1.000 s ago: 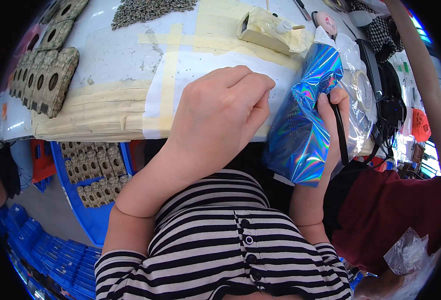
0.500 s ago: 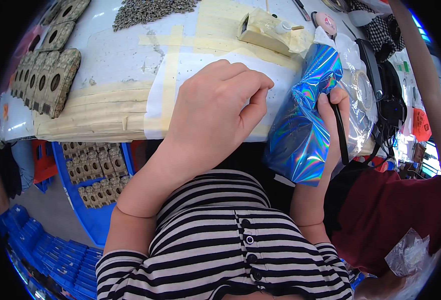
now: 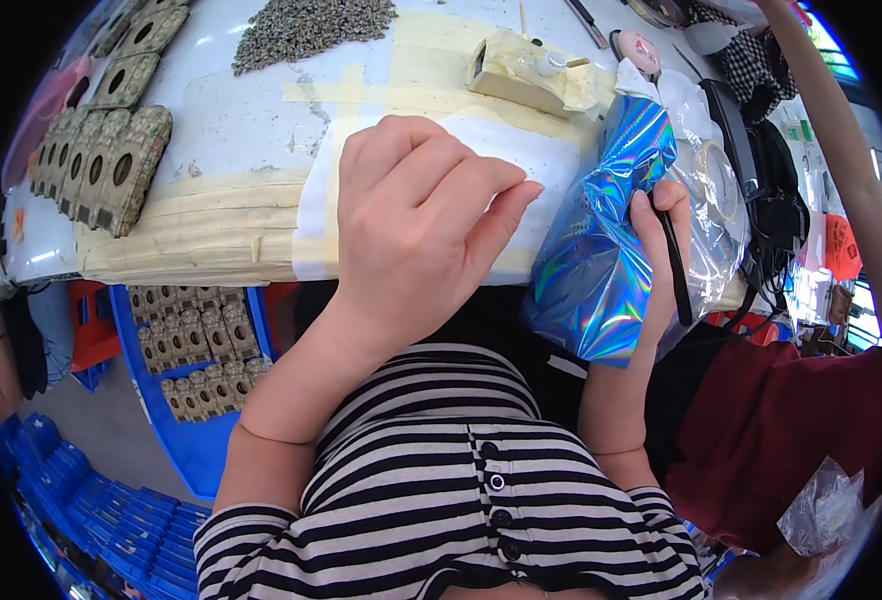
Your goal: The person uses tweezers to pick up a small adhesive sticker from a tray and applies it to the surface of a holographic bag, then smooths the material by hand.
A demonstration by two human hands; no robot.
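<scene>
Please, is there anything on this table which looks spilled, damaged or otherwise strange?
Nothing looks clearly broken. Two things stand out slightly: the small metallic parts lie in a loose heap directly on the table, so they could seem spilled, and the shiny blue film by the right hand is creased.

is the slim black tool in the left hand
No, the right hand holds the slim black tool, and the left hand is well apart from it.
</scene>
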